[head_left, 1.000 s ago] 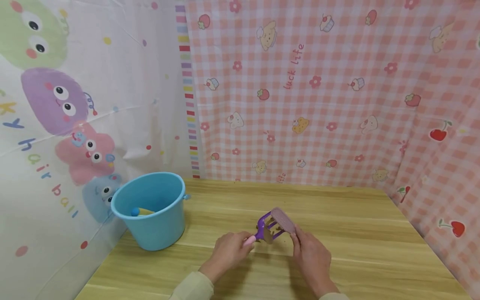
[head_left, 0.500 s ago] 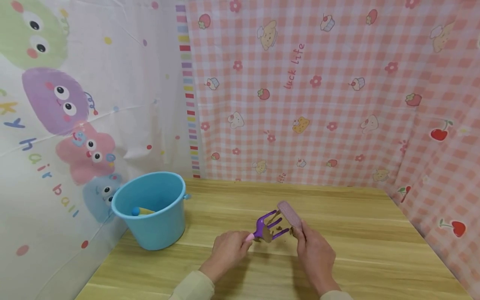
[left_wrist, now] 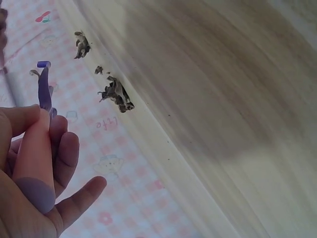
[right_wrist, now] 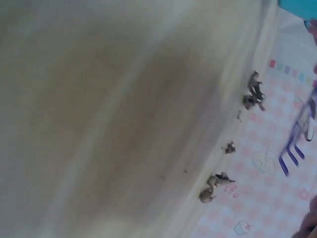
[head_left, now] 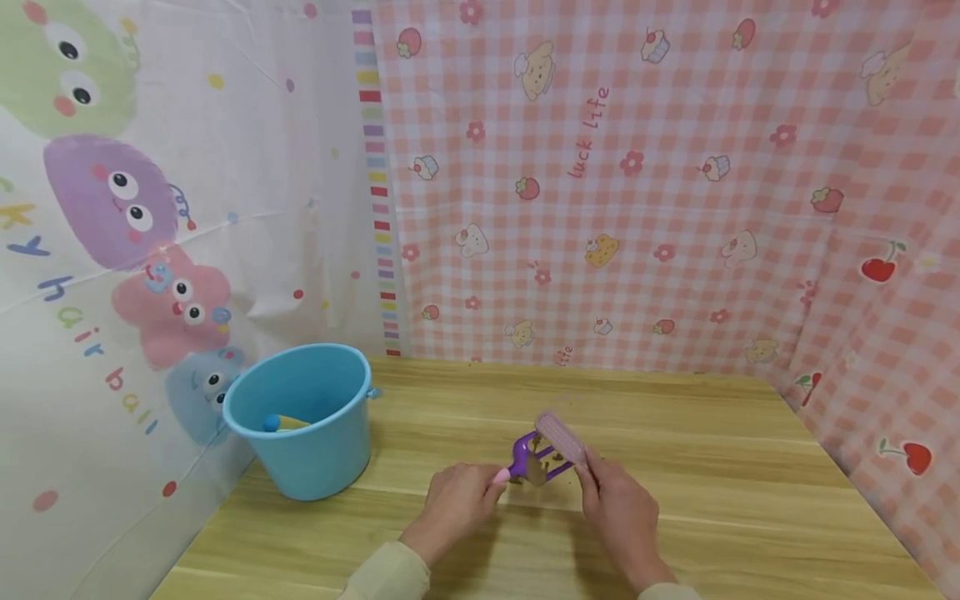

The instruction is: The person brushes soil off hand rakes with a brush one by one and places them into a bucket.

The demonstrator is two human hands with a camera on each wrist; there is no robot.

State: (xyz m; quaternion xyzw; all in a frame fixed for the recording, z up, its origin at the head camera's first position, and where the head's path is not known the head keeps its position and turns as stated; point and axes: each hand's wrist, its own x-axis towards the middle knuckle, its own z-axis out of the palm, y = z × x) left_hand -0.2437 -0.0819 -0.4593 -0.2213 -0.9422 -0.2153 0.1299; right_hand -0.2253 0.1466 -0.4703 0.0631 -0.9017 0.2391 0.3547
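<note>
My left hand (head_left: 461, 504) grips the pink handle of a small purple hand rake (head_left: 521, 454), its prongs toward the right. In the left wrist view, fingers and thumb wrap around that pink handle (left_wrist: 34, 148), which ends in purple. My right hand (head_left: 621, 508) holds a mauve, oblong, textured brush (head_left: 559, 437) by its near end. The brush's far part lies across the prongs and is slightly blurred; its underside is hidden. A brown patch (head_left: 536, 470) shows at the rake head. Brown, dry, leaf-like scraps (left_wrist: 118, 94) lie on the table below the rake.
A light blue bucket (head_left: 311, 467) stands on the wooden table (head_left: 675, 417) at the left, with a yellow-and-blue item (head_left: 285, 423) inside. Pink checked cloth (head_left: 600, 208) hangs behind and at the right; white printed cloth (head_left: 300, 208) hangs at the left.
The brush first moved off the prongs to the upper right, then came back left over them with my right hand. My left hand and the rake stay nearly still.
</note>
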